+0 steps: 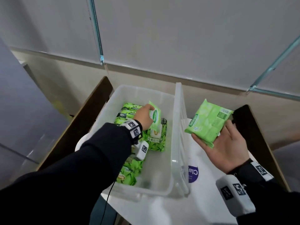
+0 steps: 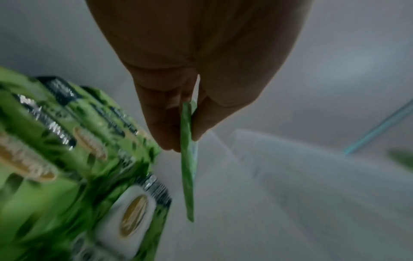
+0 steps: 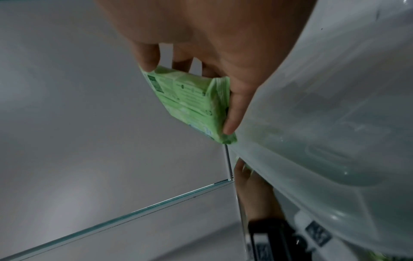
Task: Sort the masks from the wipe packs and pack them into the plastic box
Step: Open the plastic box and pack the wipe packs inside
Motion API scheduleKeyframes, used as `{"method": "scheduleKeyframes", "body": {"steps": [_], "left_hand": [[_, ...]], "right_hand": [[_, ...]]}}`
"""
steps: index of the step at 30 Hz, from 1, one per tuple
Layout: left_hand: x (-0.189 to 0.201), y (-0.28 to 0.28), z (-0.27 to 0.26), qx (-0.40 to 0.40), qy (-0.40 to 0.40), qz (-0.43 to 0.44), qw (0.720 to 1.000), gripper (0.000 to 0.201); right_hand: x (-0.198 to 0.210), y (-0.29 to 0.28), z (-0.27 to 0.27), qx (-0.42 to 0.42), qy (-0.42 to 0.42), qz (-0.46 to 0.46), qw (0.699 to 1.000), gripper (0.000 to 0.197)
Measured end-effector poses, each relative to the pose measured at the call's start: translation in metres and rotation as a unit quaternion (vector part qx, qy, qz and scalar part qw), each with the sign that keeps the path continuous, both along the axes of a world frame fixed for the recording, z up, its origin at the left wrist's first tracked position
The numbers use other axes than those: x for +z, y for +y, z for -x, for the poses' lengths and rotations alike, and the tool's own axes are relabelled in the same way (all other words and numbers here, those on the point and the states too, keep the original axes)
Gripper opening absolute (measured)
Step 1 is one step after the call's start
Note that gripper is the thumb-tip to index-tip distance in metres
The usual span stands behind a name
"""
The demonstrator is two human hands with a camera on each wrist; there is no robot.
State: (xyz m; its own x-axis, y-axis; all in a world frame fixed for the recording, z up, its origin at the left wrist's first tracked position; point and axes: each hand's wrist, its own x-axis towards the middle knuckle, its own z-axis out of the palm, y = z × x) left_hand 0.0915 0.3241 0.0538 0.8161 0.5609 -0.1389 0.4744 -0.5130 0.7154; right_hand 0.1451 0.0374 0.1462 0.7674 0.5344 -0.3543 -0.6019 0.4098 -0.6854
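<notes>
Wipe packs pinched in both hands, long axes running toward the far wall.

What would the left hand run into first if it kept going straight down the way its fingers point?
Probably the bare floor of the plastic box: the left hand holds its light green wipe pack edge-down just beside the dark leaf-print wipe packs. Depth is unclear.

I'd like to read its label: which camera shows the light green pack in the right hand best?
The head view: the light green wipe pack lies label-up on the right hand. The right wrist view shows its printed back; the left wrist view only a blur.
</notes>
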Motion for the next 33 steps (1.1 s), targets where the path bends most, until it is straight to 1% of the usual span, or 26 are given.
{"method": "scheduleKeyframes", "body": {"steps": [2,5,7,9,12,14,16,17,18,19,20,22,23,24,25,26,27,28,29,30,31,32,33], "left_hand": [[-0.024,-0.011,-0.019,-0.032,0.046,-0.037,0.998,0.057],[-0.053,-0.025,-0.039,-0.079,0.120,-0.091,0.985,0.049],[-0.068,-0.030,-0.043,-0.128,0.188,-0.153,0.962,0.041],[-0.077,-0.031,-0.045,-0.173,0.257,-0.217,0.926,0.042],[-0.079,-0.035,-0.054,-0.186,0.294,-0.269,0.898,0.047],[-0.082,-0.038,-0.058,-0.217,0.306,-0.297,0.878,0.048],[-0.083,-0.034,-0.059,-0.235,0.303,-0.311,0.870,0.044],[-0.080,-0.031,-0.059,-0.251,0.291,-0.311,0.869,0.038],[-0.074,-0.027,-0.061,-0.261,0.274,-0.302,0.875,0.031],[-0.064,-0.022,-0.064,-0.256,0.243,-0.282,0.892,0.026],[-0.049,-0.015,-0.067,-0.231,0.212,-0.244,0.918,0.025],[-0.010,0.002,-0.074,-0.140,0.132,-0.101,0.976,0.025],[0.015,0.010,-0.073,-0.107,0.073,-0.020,0.991,0.023],[0.043,0.017,-0.066,-0.095,0.005,0.057,0.994,0.021],[0.071,0.022,-0.055,-0.107,-0.057,0.135,0.983,0.020],[0.099,0.023,-0.041,-0.157,-0.106,0.203,0.961,0.022],[0.125,0.021,-0.027,-0.229,-0.136,0.247,0.932,0.025],[0.144,0.018,-0.014,-0.304,-0.142,0.258,0.906,0.029],[0.160,0.015,-0.003,-0.375,-0.125,0.232,0.889,0.035],[0.171,0.011,0.006,-0.426,-0.093,0.173,0.883,0.044],[0.178,0.008,0.013,-0.456,-0.064,0.103,0.882,0.052],[0.180,0.006,0.017,-0.462,-0.047,0.046,0.884,0.057],[0.180,0.007,0.019,-0.454,-0.047,0.011,0.890,0.059]], "right_hand": [[0.002,0.010,0.007,-0.003,0.005,0.011,1.000,0.050],[0.004,0.017,0.015,0.007,0.004,0.012,1.000,0.050],[0.007,0.016,0.018,0.005,0.002,0.022,1.000,0.050],[0.013,0.011,0.021,0.003,-0.007,0.037,0.999,0.049],[0.019,-0.002,0.026,0.005,-0.021,0.044,0.999,0.047],[0.017,-0.010,0.029,0.004,-0.017,0.041,0.999,0.046],[0.011,-0.014,0.028,0.002,-0.015,0.044,0.999,0.042],[0.008,-0.015,0.028,0.008,-0.024,0.056,0.998,0.040],[0.006,-0.015,0.026,0.017,-0.040,0.074,0.996,0.042],[0.004,-0.014,0.025,0.025,-0.060,0.096,0.993,0.046],[0.004,-0.012,0.022,0.029,-0.080,0.118,0.989,0.047],[0.008,-0.004,0.017,0.033,-0.135,0.157,0.978,0.044],[0.012,0.002,0.015,0.039,-0.181,0.173,0.967,0.042],[0.018,0.009,0.013,0.046,-0.241,0.186,0.952,0.043],[0.026,0.015,0.012,0.054,-0.313,0.204,0.926,0.045],[0.034,0.022,0.011,0.068,-0.393,0.228,0.888,0.048],[0.041,0.030,0.009,0.089,-0.467,0.252,0.843,0.050],[0.048,0.039,0.008,0.109,-0.531,0.273,0.794,0.050],[0.052,0.047,0.005,0.121,-0.579,0.291,0.752,0.048],[0.055,0.055,0.003,0.121,-0.607,0.298,0.727,0.046],[0.056,0.062,0.001,0.112,-0.621,0.296,0.717,0.045],[0.055,0.068,0.000,0.097,-0.629,0.289,0.715,0.044],[0.052,0.073,-0.001,0.079,-0.636,0.279,0.715,0.043]]}}
